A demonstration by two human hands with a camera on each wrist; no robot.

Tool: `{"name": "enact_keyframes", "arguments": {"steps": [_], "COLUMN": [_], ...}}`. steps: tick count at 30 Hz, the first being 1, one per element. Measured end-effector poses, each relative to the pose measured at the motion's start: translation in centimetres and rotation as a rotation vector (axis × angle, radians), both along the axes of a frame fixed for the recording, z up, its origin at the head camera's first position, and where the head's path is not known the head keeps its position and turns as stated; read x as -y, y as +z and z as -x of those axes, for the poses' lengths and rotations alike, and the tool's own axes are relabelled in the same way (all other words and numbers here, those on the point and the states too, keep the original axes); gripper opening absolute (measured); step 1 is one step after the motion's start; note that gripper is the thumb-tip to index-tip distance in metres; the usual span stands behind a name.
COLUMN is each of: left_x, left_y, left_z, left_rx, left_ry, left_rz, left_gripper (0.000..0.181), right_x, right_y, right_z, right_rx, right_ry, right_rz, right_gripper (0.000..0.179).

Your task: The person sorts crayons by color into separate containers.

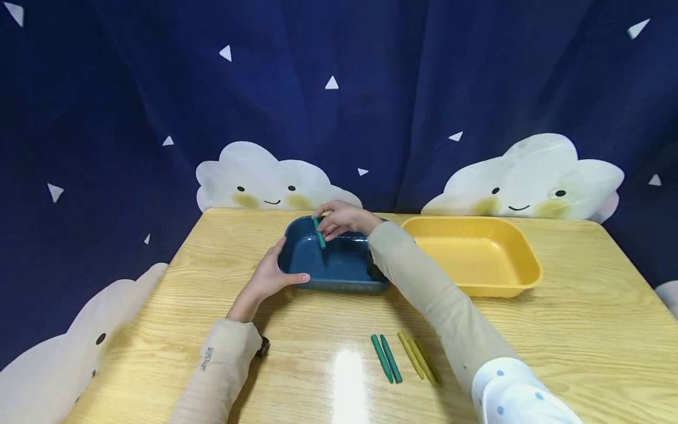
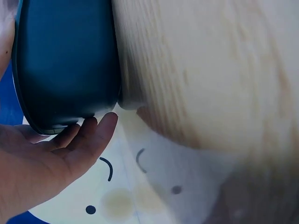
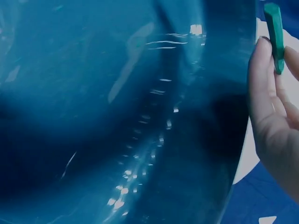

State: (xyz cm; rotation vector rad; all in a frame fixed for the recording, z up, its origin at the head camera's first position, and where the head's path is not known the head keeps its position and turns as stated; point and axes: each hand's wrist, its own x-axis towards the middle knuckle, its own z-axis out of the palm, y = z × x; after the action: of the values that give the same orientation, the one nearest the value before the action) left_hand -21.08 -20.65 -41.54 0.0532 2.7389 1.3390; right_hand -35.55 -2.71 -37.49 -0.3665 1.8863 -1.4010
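Note:
My right hand (image 1: 341,219) pinches a green crayon (image 1: 320,234) over the far left part of a dark blue plastic bin (image 1: 323,284). In the right wrist view the crayon (image 3: 275,32) stands nearly upright between thumb and fingers, by the bin's wall (image 3: 210,154). My left hand (image 1: 271,274) holds the bin's left end, with the thumb along the near rim. The left wrist view has its fingers (image 2: 100,135) against the end of the bin (image 2: 70,60). Two green crayons (image 1: 386,359) and two yellow-olive crayons (image 1: 418,358) lie on the table near me.
A yellow bin (image 1: 471,259) stands right of the blue one, partly behind my right sleeve. Both bins rest near the back of the wooden table (image 1: 582,330). A dark blue curtain (image 1: 339,129) with clouds and triangles hangs behind the table.

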Motion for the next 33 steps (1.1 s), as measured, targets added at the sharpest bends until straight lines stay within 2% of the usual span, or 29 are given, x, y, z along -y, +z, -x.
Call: {"name": "enact_keyframes", "arguments": {"steps": [8, 20, 27, 33], "left_x": [0.2, 0.0, -0.2, 0.0], "left_y": [0.2, 0.1, 0.2, 0.2], "left_z": [0.0, 0.0, 0.0, 0.1], "left_rx": [0.011, 0.026, 0.023, 0.025], "left_ry": [-0.004, 0.004, -0.002, 0.000], "left_rz": [0.009, 0.000, -0.005, 0.004], "left_gripper": [0.106, 0.105, 0.104, 0.104], "right_x": [0.1, -0.2, -0.6, -1.0], "right_y": [-1.4, -3.7, -3.8, -2.7], "right_z": [0.1, 0.3, 0.5, 0.5], "right_rx": [0.036, 0.093, 0.091, 0.079], "right_ry": [0.087, 0.106, 0.097, 0.083], "right_rz": [-0.030, -0.072, -0.060, 0.001], "right_gripper": [0.042, 0.041, 0.040, 0.041]}}
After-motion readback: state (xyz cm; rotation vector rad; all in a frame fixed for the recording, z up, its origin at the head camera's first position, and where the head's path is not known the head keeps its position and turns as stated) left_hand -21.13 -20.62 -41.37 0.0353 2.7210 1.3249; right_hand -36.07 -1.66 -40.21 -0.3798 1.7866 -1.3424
